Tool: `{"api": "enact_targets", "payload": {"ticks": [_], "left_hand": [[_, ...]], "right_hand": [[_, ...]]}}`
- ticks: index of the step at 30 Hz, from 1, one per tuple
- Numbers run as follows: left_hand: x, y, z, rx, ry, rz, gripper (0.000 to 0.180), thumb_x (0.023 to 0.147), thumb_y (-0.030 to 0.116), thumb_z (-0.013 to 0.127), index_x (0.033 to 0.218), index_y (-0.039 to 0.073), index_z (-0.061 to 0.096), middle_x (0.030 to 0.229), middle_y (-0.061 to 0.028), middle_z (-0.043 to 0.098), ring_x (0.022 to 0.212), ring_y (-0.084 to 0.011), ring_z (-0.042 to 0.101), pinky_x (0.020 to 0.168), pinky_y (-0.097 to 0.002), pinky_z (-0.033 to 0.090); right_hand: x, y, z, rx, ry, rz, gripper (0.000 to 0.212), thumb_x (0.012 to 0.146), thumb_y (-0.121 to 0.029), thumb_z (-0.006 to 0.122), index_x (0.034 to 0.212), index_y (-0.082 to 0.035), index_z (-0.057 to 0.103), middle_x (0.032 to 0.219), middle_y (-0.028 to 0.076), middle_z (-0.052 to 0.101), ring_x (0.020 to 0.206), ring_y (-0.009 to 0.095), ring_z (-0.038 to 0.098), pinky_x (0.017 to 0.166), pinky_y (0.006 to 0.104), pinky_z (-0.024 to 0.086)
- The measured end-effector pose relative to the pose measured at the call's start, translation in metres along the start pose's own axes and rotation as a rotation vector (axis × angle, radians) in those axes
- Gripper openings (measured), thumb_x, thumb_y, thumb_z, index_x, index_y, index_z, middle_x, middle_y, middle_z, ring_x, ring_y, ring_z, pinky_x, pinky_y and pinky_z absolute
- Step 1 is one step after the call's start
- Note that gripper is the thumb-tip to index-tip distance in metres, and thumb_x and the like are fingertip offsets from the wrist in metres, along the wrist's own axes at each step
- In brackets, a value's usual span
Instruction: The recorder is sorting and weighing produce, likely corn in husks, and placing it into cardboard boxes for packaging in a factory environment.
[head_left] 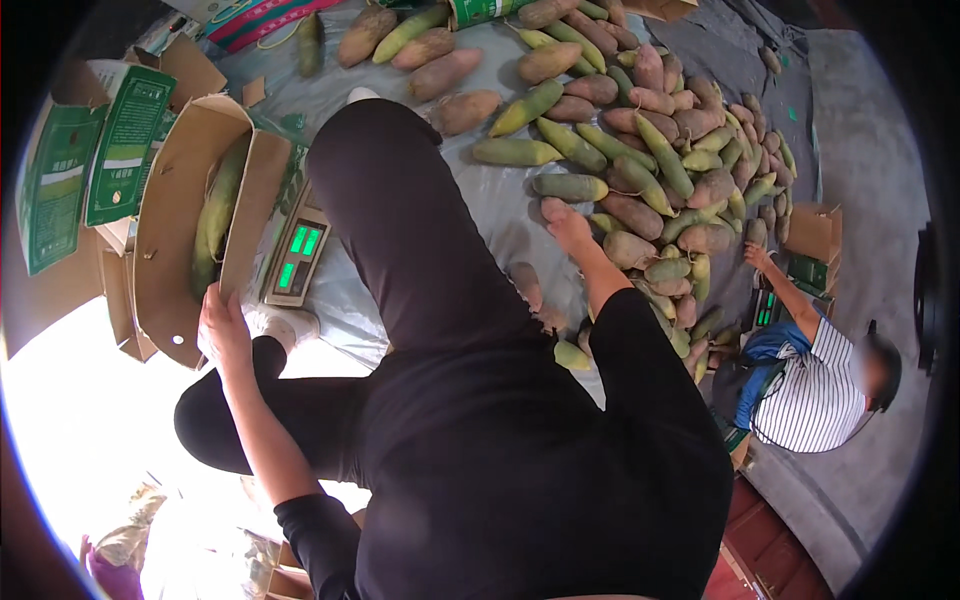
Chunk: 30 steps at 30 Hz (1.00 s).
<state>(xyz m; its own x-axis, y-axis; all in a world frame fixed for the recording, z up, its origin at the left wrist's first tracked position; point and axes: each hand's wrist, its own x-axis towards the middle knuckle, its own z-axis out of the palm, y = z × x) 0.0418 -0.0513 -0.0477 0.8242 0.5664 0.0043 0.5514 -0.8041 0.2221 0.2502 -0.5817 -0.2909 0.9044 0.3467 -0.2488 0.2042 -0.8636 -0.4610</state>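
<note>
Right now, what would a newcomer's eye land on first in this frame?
The big heap of green and reddish mangoes spread on grey sheeting, upper right, where the right hand reaches. At left, the left hand grips an open cardboard box beside a lit digital scale.

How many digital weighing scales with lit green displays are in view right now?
2. One grey digital scale sits beside the open brown cardboard box held by the left hand. A second scale is by the seated person in the striped shirt. Others may be hidden.
</note>
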Motion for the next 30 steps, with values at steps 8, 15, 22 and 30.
{"api": "enact_targets", "payload": {"ticks": [8,15,22,30], "left_hand": [[0.001,0.005,0.0,-0.004,-0.031,-0.046,0.017,0.083,0.012,0.051,0.097,0.004,0.055,0.086,-0.017,0.061,0.08,-0.0376,0.057,0.069,-0.0442,0.044],[0.002,0.009,-0.005,0.05,-0.028,-0.076,0.02,0.081,0.01,0.055,0.099,0.003,0.055,0.091,-0.0155,0.061,0.084,-0.0356,0.058,0.071,-0.0427,0.046],[0.004,0.022,-0.017,0.084,-0.044,-0.145,0.017,0.077,0.01,0.06,0.094,0.005,0.056,0.09,-0.0118,0.061,0.087,-0.0325,0.058,0.074,-0.0417,0.045],[0.006,0.024,-0.018,0.079,-0.017,-0.097,0.017,0.075,0.01,0.06,0.091,0.006,0.055,0.087,-0.01,0.061,0.085,-0.0298,0.059,0.073,-0.0398,0.046]], "right_hand": [[0.088,-0.048,-0.008,0.84,0.009,0.543,0.018,0.078,-0.014,0.062,0.094,-0.005,0.062,0.08,0.007,0.063,0.068,0.019,0.059,0.061,0.0322,0.046],[0.161,-0.112,-0.026,1.023,-0.109,0.618,0.031,0.08,-0.018,0.063,0.111,-0.014,0.057,0.094,-0.003,0.059,0.085,0.012,0.054,0.072,0.0324,0.043],[0.183,-0.124,-0.007,1.003,-0.243,0.618,0.034,0.085,-0.017,0.058,0.119,-0.018,0.054,0.098,-0.003,0.06,0.09,0.014,0.056,0.076,0.0371,0.043],[0.161,-0.08,0.007,1.07,-0.175,0.642,0.024,0.088,-0.01,0.053,0.112,-0.011,0.058,0.085,0.0,0.062,0.069,0.011,0.057,0.058,0.0259,0.045]]}}
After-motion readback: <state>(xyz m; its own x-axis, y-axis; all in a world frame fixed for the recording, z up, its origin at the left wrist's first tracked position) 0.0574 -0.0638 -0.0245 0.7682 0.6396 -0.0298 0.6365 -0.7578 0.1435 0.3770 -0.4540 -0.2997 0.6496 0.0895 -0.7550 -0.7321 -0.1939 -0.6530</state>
